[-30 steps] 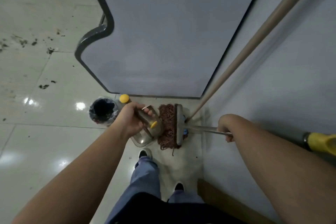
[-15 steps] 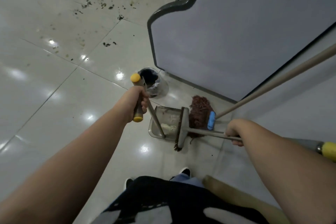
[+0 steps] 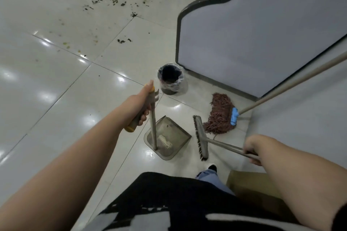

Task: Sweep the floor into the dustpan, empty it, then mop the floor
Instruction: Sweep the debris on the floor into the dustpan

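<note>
Since the earlier frame the broom head (image 3: 200, 138) had swung clear of the dustpan (image 3: 167, 138). Nearest, the right hand (image 3: 252, 149) gripped the broom handle; the left hand (image 3: 139, 108) curled round the dustpan's yellow-tipped handle. Sweeping hadn't begun: dirt (image 3: 112, 3) lay far left, beyond the bin (image 3: 171, 78) and mop (image 3: 219, 113). Next, both tools probably needed carrying there.
</note>
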The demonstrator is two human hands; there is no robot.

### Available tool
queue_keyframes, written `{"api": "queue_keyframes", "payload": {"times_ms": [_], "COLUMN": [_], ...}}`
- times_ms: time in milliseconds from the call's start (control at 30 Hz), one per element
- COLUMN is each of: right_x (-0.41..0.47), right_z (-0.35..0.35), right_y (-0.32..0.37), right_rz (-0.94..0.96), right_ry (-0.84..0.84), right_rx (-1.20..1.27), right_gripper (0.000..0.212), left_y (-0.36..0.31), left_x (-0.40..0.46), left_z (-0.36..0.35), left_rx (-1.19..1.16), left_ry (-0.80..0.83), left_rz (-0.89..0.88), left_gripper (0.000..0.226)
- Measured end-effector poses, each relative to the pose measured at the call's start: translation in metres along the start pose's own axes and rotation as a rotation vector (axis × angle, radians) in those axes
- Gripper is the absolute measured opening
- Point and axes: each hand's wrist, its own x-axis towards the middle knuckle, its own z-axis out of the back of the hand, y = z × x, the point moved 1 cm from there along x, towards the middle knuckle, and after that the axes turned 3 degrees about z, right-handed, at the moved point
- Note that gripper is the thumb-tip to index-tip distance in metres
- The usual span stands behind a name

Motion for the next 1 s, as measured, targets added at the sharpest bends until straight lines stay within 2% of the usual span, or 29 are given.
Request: {"api": "queue_keyframes", "payload": {"times_ms": [67, 233, 433, 533, 700, 833, 1000], "right_x": [0.003, -0.011, -0.052, -0.065, -0.055, -0.041, -0.046], "right_z": [-0.016, -0.063, -0.088, -0.095, -0.113, -0.127, -0.138], "right_y": [0.015, 0.087, 0.184, 0.229, 0.302, 0.368, 0.437], "right_rz": [0.010, 0.100, 0.311, 0.380, 0.406, 0.436, 0.396], "right_ry": [-0.023, -0.007, 0.010, 0.078, 0.128, 0.147, 0.259], "right_rx": [0.021, 0.169, 0.034, 0.016, 0.007, -0.090, -0.122], "right_gripper": [0.033, 0.029, 0.027, 0.025, 0.020, 0.027, 0.022], "left_y": [0.013, 0.035, 0.054, 0.060, 0.057, 0.045, 0.026], "left_x": [-0.008, -0.022, -0.029, -0.027, -0.005, 0.021, 0.047], "left_z": [0.029, 0.096, 0.173, 0.210, 0.265, 0.301, 0.347], "left_rx": [-0.014, -0.065, -0.137, -0.160, -0.181, -0.166, -0.143], "left_ry": [-0.024, -0.119, -0.269, -0.344, -0.432, -0.490, -0.484], "left_rz": [0.003, 0.021, 0.030, 0.038, 0.039, 0.055, 0.070], "left_gripper": [0.077, 0.075, 0.075, 0.076, 0.078, 0.078, 0.075]}}
